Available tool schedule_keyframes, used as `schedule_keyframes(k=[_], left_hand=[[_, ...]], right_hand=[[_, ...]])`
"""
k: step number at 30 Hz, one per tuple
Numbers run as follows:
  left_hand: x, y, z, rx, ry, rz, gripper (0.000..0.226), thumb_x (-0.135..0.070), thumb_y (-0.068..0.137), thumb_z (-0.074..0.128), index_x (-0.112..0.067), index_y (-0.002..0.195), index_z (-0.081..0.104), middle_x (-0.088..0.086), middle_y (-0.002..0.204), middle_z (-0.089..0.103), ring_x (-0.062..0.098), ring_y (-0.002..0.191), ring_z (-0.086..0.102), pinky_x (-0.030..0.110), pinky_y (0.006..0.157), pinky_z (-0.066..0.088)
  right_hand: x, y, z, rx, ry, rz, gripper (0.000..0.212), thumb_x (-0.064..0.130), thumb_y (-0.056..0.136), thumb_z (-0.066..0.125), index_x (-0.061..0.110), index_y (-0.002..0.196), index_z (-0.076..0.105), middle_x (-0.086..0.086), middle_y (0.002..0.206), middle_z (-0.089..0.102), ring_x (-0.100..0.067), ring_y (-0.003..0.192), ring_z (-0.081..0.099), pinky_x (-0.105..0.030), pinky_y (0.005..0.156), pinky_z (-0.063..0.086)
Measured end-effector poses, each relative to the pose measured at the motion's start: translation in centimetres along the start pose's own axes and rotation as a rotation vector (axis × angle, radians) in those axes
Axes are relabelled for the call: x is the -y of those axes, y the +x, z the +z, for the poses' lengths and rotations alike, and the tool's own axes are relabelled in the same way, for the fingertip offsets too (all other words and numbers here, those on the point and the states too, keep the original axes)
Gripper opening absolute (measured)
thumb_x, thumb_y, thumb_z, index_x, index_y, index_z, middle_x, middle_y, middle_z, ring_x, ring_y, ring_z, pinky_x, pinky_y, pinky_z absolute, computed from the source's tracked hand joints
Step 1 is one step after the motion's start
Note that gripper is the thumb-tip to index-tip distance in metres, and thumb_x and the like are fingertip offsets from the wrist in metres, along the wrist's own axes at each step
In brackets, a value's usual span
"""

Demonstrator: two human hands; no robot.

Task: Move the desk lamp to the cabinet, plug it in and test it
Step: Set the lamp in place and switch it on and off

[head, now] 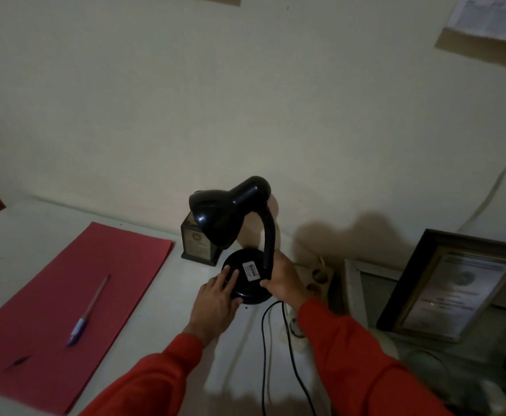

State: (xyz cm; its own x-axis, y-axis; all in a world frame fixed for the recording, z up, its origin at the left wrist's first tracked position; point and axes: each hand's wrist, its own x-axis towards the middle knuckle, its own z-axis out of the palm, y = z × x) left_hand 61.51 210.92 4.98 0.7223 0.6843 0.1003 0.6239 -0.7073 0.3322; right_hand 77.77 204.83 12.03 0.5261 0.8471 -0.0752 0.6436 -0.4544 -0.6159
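Lamp (239,235) base on table (185,340), left hand (215,304) fingers (230,276) flat atop, right hand (284,280) seemingly clasping its neck.

White label (252,270) on the black lamp base (247,283), brand word blurred, roughly "krisbo"; framed certificate (446,291) print illegible.

head view | worn on head | faces forward and down | close over white surface (161,340) against wall (245,100)
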Motion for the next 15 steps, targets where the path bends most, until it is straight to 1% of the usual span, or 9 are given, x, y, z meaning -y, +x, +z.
schedule_keyframes(k=[3, 6, 7, 9, 11, 15], left_hand=[[-0.5, 0.2, -0.2, 0.035, -0.026, -0.006, 0.065, -0.039, 0.094, 0.043, -0.016, 0.147, 0.013, 0.014, 0.157, 0.018, 0.030, 0.138, 0.031, 0.040, 0.114, 0.031], [-1.0, 0.5, -0.5, 0.058, -0.177, -0.049, 0.064, -0.028, 0.093, 0.049, -0.011, 0.146, 0.018, 0.013, 0.159, 0.010, 0.024, 0.146, 0.014, 0.037, 0.120, 0.015], [-1.0, 0.5, -0.6, 0.049, -0.178, -0.052, 0.063, -0.028, 0.093, 0.049, -0.012, 0.147, 0.018, 0.011, 0.159, 0.010, 0.022, 0.147, 0.013, 0.037, 0.120, 0.015], [-0.7, 0.5, -0.9, 0.030, -0.122, -0.038, 0.063, -0.033, 0.093, 0.048, -0.013, 0.147, 0.021, 0.010, 0.158, 0.015, 0.022, 0.145, 0.021, 0.036, 0.118, 0.022], [-0.6, 0.4, -1.2, 0.029, -0.065, -0.005, 0.062, -0.035, 0.093, 0.047, -0.012, 0.146, 0.023, 0.012, 0.157, 0.019, 0.023, 0.140, 0.030, 0.034, 0.115, 0.027], [-0.7, 0.4, -1.8, 0.047, -0.048, 0.016, 0.061, -0.035, 0.093, 0.047, -0.013, 0.145, 0.024, 0.010, 0.157, 0.021, 0.025, 0.133, 0.038, 0.035, 0.110, 0.033]], right_hand=[[-0.2, -0.4, 0.0, -0.013, 0.009, 0.000, 0.064, 0.001, 0.070, 0.077, 0.003, 0.127, 0.047, -0.016, 0.127, 0.054, -0.030, 0.122, 0.052, -0.042, 0.103, 0.046], [-0.1, -0.7, -0.1, -0.033, 0.007, -0.004, 0.065, 0.002, 0.069, 0.078, 0.004, 0.126, 0.048, -0.016, 0.127, 0.057, -0.029, 0.122, 0.053, -0.041, 0.104, 0.045], [0.0, -0.7, -0.1, -0.036, 0.006, 0.000, 0.066, 0.003, 0.069, 0.079, 0.004, 0.128, 0.047, -0.016, 0.128, 0.057, -0.029, 0.122, 0.053, -0.040, 0.105, 0.044], [0.2, -0.9, -0.1, -0.039, -0.008, 0.009, 0.067, 0.004, 0.071, 0.078, 0.003, 0.130, 0.045, -0.016, 0.130, 0.055, -0.029, 0.125, 0.051, -0.038, 0.108, 0.042], [0.5, -1.2, -0.1, -0.031, -0.023, 0.021, 0.068, 0.005, 0.074, 0.076, 0.003, 0.133, 0.043, -0.016, 0.133, 0.054, -0.029, 0.127, 0.049, -0.038, 0.109, 0.040], [0.7, -1.7, 0.0, -0.021, -0.065, 0.031, 0.065, 0.004, 0.079, 0.071, 0.000, 0.136, 0.040, -0.018, 0.137, 0.051, -0.029, 0.130, 0.047, -0.036, 0.111, 0.037]])
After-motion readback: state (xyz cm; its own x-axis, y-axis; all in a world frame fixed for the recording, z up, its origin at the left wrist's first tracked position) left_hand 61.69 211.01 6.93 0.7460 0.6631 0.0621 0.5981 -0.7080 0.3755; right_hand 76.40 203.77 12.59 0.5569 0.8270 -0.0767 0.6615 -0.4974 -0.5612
